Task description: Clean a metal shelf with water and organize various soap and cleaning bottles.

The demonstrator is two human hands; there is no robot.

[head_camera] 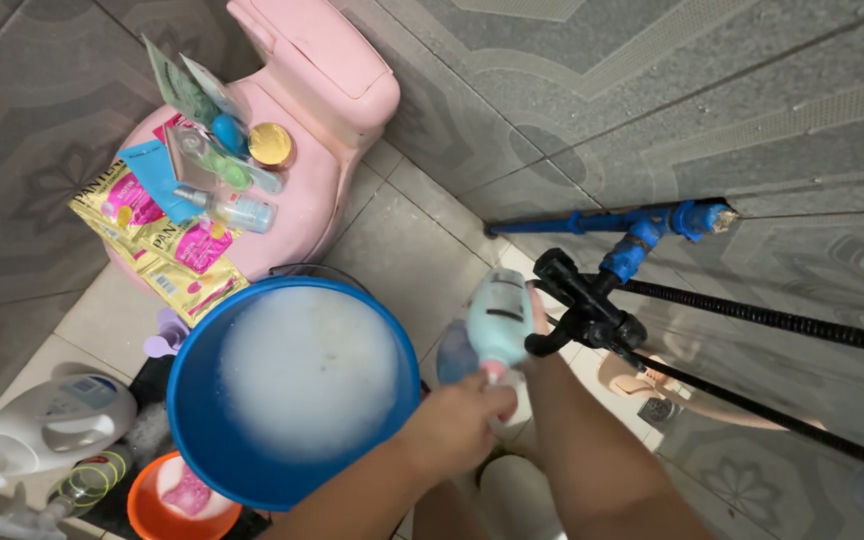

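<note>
While my left hand [457,425] is clamped around the cap end of a pale blue bottle [498,318], I hold the bottle tilted beside the rim of the blue bucket [192,420] full of white foam. My right hand is hidden behind the bottle, so I cannot tell how its fingers sit. Just right of it hangs a black tap [582,305].

The left hand [457,420] reached up from the bottom of the view, forearm slanting to the right, its fingers curled shut around something at their tips. The right forearm rose steeply beside it, close on its right; the right hand [537,305] was mostly hidden, only a fingertip showing, so its grip could not be told.
</note>
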